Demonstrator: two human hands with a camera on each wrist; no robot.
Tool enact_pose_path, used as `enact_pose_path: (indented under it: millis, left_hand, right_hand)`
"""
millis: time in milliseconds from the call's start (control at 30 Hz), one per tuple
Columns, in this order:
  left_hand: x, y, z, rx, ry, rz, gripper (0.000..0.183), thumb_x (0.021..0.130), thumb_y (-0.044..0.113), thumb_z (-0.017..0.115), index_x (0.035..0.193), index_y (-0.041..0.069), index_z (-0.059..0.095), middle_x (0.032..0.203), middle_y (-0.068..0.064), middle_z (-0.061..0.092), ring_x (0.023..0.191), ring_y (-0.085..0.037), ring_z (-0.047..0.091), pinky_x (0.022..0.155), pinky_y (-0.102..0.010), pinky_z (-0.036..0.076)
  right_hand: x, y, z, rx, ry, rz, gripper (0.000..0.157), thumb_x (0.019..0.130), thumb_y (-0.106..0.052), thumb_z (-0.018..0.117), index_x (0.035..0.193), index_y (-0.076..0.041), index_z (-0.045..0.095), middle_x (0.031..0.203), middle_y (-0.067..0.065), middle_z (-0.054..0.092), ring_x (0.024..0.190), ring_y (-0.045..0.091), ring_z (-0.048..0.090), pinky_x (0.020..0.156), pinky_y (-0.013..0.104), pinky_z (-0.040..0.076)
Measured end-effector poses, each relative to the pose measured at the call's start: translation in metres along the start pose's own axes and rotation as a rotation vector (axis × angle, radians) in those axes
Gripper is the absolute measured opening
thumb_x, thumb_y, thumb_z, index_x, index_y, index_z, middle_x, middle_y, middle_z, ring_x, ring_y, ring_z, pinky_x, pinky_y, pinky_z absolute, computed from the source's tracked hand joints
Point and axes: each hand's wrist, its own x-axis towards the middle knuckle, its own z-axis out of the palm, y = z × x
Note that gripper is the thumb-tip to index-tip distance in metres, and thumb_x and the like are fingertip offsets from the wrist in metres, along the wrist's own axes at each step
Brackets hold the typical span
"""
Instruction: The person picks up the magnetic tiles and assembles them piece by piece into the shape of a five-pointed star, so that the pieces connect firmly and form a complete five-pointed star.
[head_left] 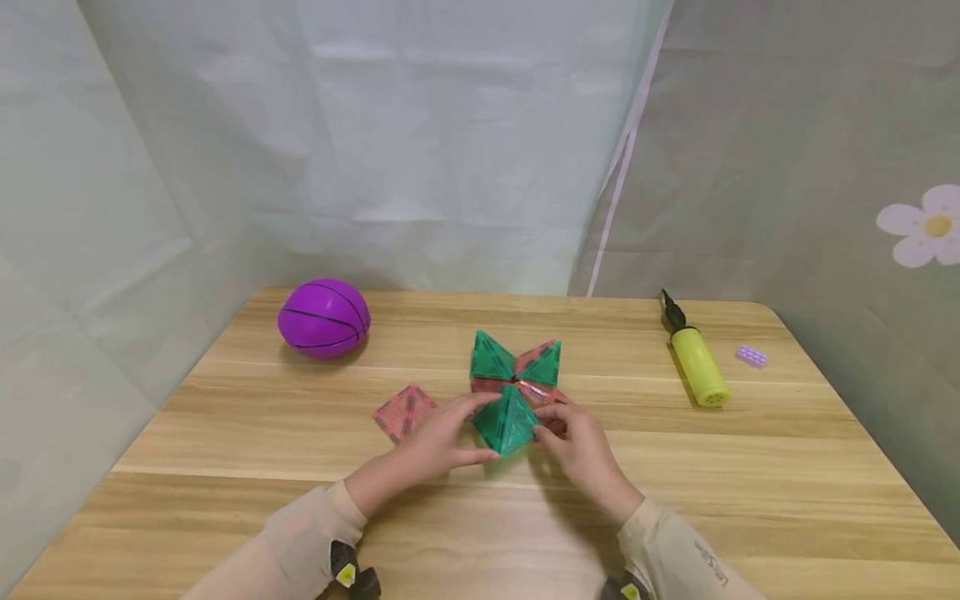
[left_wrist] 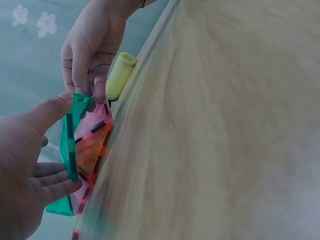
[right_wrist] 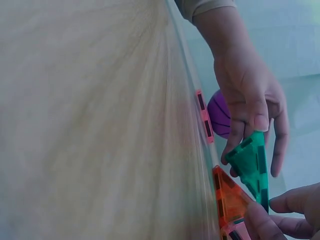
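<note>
My left hand (head_left: pixel 444 432) and right hand (head_left: pixel 581 446) hold a folded pair of green triangular magnetic tiles (head_left: pixel 507 425) from either side. The left thumb is at its near corner, with the fingers by its upper edge; the right thumb and fingers pinch the right corner. Right behind it stands a magnetic-tile build (head_left: pixel 491 360) with green triangles on top and pink tiles below. An orange triangular tile (left_wrist: pixel 92 152) shows beneath the green pair in the left wrist view. Beside my left hand, a pink tile piece (head_left: pixel 405 412) lies flat on the table.
A purple ball (head_left: pixel 325 318) with black lines rests at the table's back left. On the right lie a yellow hand pump (head_left: pixel 699 367) with a black nozzle and a small purple building brick (head_left: pixel 752 357). Fabric walls stand behind the wooden table (head_left: pixel 787 467).
</note>
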Motion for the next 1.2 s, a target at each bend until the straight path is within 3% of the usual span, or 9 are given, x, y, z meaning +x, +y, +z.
enact_pose_path:
  millis: [367,567,800,1200]
  left_hand:
    - [0.002,-0.001,0.003,-0.023,0.009,-0.012,0.076,0.078,0.032,0.079,0.142,0.01,0.043,0.141,-0.012,0.052,0.126,-0.031,0.053,0.104,-0.045,0.046]
    - [0.002,-0.002,0.007,-0.017,0.039,-0.02,0.076,0.076,0.032,0.079,0.141,0.009,0.045,0.138,-0.013,0.055,0.12,-0.031,0.057,0.1,-0.046,0.048]
    - [0.0,0.0,0.011,0.007,0.041,-0.039,0.074,0.078,0.036,0.077,0.141,0.013,0.046,0.137,-0.012,0.055,0.124,-0.031,0.054,0.101,-0.045,0.048]
    - [0.001,0.005,0.011,0.093,0.05,0.041,0.07,0.078,0.037,0.077,0.137,0.012,0.05,0.138,-0.011,0.055,0.128,-0.032,0.051,0.105,-0.048,0.044]
  right_hand:
    - [-0.001,0.001,0.002,-0.071,0.041,-0.026,0.018,0.083,0.007,0.067,0.101,0.007,0.068,0.093,0.014,0.066,0.074,0.015,0.065,0.061,0.016,0.053]
    - [0.0,0.002,0.004,-0.189,0.061,-0.064,0.019,0.082,0.001,0.071,0.101,0.003,0.07,0.095,0.012,0.066,0.079,0.015,0.063,0.068,0.022,0.054]
    - [-0.003,0.002,0.005,-0.229,0.054,-0.065,0.028,0.082,-0.002,0.072,0.109,0.004,0.068,0.101,0.013,0.064,0.079,0.016,0.064,0.069,0.022,0.055]
    - [-0.008,0.0,0.008,-0.217,0.043,-0.07,0.034,0.082,-0.003,0.073,0.114,0.006,0.065,0.101,0.016,0.058,0.083,0.019,0.065,0.07,0.022,0.056]
